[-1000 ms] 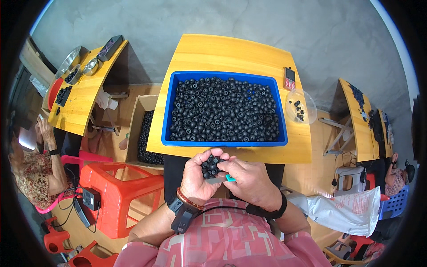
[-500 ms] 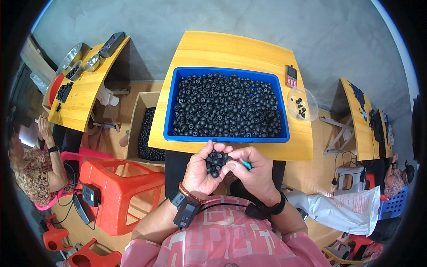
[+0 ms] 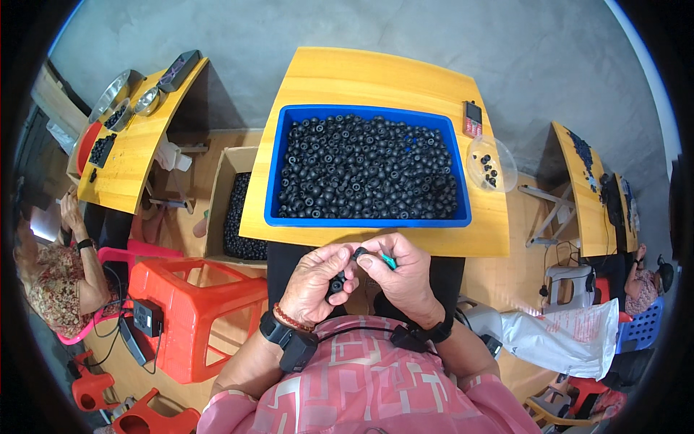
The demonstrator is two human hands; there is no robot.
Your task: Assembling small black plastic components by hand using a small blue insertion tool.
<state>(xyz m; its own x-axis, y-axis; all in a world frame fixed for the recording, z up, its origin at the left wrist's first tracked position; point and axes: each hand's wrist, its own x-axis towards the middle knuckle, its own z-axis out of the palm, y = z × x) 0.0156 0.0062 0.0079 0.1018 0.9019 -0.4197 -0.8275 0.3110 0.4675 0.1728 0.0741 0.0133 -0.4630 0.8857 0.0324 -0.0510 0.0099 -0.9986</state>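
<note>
My left hand is curled around several small black round parts, some showing below its fingers. Between the two hands, a single black round part is held up at the fingertips. My right hand grips a small green-handled tool and touches that part with its thumb and fingers; the tool's exact kind is hidden by the grip. Just beyond both hands stands a blue tray, filled with black round parts that have ring-shaped openings.
A yellow table carries the tray, a red phone and a clear round dish with a few parts. Left of the table is a cardboard box of parts, near a red stool. A co-worker sits at far left.
My left hand has closed from an open palm around the black parts. One part is now raised between both hands' fingertips, and the green tool has shifted slightly up and left.
</note>
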